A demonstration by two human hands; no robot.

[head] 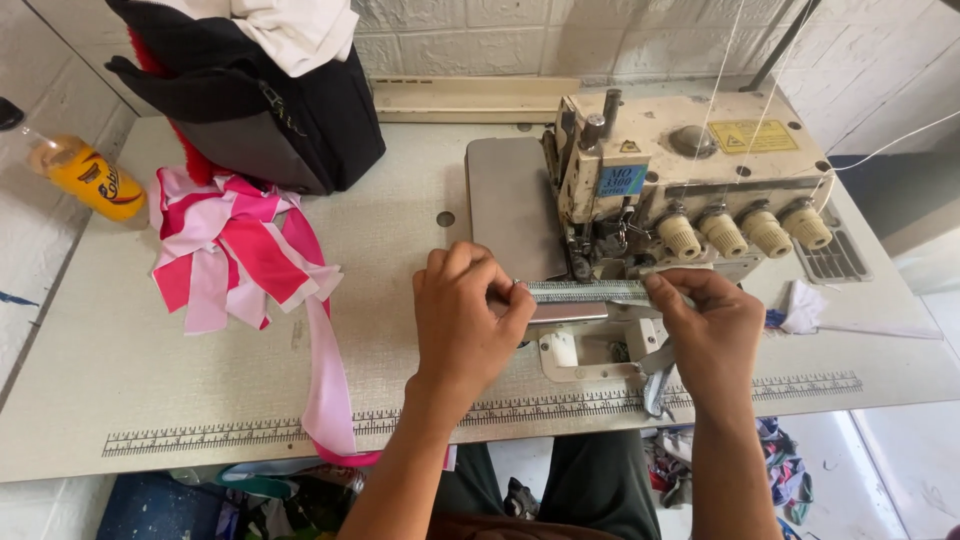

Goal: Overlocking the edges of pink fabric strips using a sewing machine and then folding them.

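Observation:
A narrow grey ribbed strip (585, 291) is stretched flat in front of the needle area of a cream overlock sewing machine (690, 180). My left hand (465, 315) pinches the strip's left end between thumb and fingers. My right hand (710, 325) pinches its right end. Both hands sit just in front of the machine's presser foot, above the metal plate (515, 205).
A pile of pink and white ribbon strips (235, 255) lies at the left, one strip hanging over the table edge. Dark folded fabric (260, 90) is stacked at the back left, beside a yellow bottle (85, 175). A printed ruler (250, 432) runs along the table's front edge.

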